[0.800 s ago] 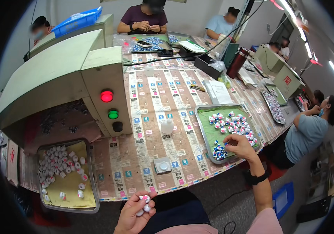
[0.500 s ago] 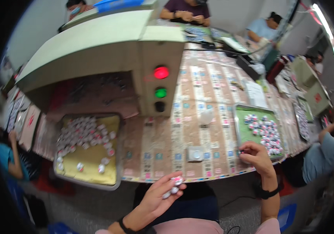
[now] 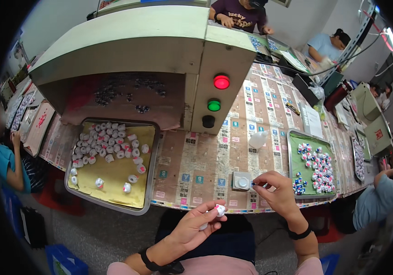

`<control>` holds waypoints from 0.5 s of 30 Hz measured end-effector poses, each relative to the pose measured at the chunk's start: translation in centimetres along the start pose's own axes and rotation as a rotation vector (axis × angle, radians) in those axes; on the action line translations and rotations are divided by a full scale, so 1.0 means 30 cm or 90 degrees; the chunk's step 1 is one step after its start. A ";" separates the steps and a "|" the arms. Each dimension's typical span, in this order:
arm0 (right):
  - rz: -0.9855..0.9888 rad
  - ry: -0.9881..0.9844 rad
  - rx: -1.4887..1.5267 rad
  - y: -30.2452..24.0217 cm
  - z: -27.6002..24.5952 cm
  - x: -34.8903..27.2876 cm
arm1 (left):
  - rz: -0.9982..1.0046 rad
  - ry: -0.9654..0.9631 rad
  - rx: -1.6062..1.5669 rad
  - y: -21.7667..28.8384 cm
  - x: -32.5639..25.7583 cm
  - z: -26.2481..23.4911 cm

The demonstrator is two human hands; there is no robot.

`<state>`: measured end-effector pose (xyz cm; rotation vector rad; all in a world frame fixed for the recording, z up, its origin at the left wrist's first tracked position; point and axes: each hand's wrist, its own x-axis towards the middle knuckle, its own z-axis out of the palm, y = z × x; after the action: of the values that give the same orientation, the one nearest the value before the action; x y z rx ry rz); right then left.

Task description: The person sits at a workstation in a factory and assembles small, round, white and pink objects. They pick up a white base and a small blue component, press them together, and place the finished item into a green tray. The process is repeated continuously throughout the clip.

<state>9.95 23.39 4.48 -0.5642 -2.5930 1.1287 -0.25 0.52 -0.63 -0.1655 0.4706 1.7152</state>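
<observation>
My left hand (image 3: 188,230) is curled around several small white toy heads with pink marks; one toy head (image 3: 220,210) shows at the fingertips, and the others are partly hidden by the fingers. To its right, my right hand (image 3: 276,192) pinches a tiny dark piece (image 3: 253,184), mostly covered by the fingertips. Those fingertips are beside a small square block with a round white dish (image 3: 241,181) near the table's front edge. At the left, a yellow-lined tray (image 3: 86,189) bears many white toy heads. The green-lined tray (image 3: 296,158) at the right bears blue-and-white pieces.
A large beige machine (image 3: 200,91) with red and green lamps stands over the table's left; dark pieces lie inside its opening. A translucent bottle (image 3: 257,140), a paper sheet (image 3: 311,121) and a cutter knife (image 3: 292,108) lie farther back. Several people work at surrounding tables.
My right hand has moved left from the green-lined tray to the small dish, carrying the tiny piece. My left hand still holds the toy heads, and the view has shifted.
</observation>
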 end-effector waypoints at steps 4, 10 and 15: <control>-0.062 -0.006 -0.067 -0.004 0.049 0.041 | 0.009 0.008 0.008 -0.001 -0.011 0.001; -0.071 -0.013 -0.122 0.007 0.072 0.058 | 0.007 0.018 0.012 0.005 -0.014 -0.016; -0.072 0.002 -0.078 -0.039 0.050 0.032 | 0.018 0.020 0.060 -0.001 0.003 -0.006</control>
<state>8.25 22.12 4.43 -0.4368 -2.6680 0.9384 -0.25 0.52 -0.84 -0.1172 0.5784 1.7165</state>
